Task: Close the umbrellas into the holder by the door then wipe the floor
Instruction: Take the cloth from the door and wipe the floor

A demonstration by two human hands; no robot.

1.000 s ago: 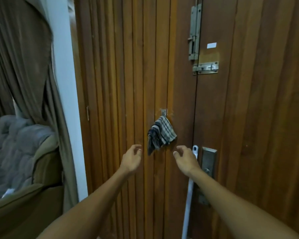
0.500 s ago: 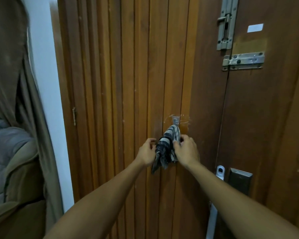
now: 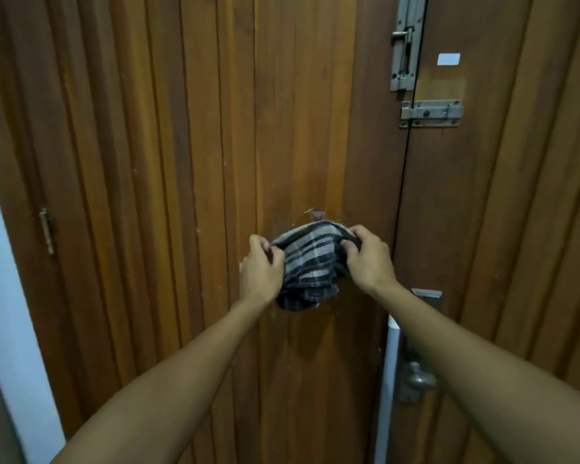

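A dark checked cloth (image 3: 310,266) is stretched between my two hands in front of the wooden door (image 3: 188,162). My left hand (image 3: 260,271) grips its left edge and my right hand (image 3: 369,261) grips its right edge. Just above the cloth a small hook (image 3: 316,215) is stuck to the door; whether the cloth still touches it I cannot tell. No umbrella, holder or floor is in view.
A white pole (image 3: 387,380) leans upright by the door handle (image 3: 417,378) at the lower right. Two metal bolts (image 3: 431,113) sit on the door's upper right. A pale wall strip (image 3: 4,296) runs down the left edge.
My hands rose from below the hanging cloth, closed on it and spread it wide just under the hook. The view moved closer to the door.
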